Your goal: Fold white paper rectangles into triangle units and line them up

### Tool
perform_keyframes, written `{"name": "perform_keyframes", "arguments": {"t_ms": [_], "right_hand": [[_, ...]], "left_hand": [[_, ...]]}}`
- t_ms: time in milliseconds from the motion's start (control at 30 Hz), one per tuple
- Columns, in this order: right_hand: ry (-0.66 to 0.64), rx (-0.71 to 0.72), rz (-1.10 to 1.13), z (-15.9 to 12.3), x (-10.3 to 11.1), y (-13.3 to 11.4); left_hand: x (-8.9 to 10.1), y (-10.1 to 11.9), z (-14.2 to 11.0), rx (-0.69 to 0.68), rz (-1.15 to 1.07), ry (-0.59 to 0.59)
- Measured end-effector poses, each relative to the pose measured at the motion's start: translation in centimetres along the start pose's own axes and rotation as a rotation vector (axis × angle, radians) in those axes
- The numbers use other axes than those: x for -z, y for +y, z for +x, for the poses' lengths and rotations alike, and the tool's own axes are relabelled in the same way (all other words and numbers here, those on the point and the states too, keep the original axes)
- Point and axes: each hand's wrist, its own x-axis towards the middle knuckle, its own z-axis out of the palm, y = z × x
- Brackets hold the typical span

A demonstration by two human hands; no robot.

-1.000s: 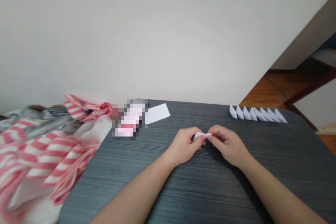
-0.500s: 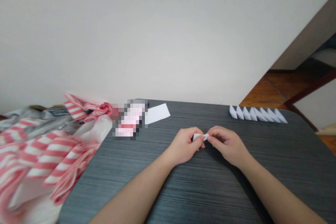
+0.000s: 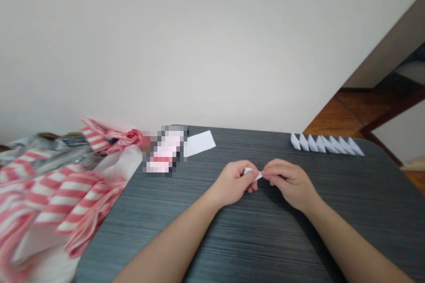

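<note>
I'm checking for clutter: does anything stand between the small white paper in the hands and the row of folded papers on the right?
No object shows in between: only the right hand, pinching the small white paper, then dark tabletop up to the row of folded papers.

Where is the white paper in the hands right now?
In the head view, the white paper is just right of centre, over the dark table, pinched between the left hand and right hand.
</note>
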Motion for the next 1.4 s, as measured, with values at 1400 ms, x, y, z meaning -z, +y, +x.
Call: {"name": "perform_keyframes", "arguments": {"t_ms": [1400], "right_hand": [[-0.187, -0.160, -0.200, 0.5, 0.0, -1.0]], "left_hand": [[-0.2, 0.3, 0.0, -0.034, 0.238, 0.035]]}}
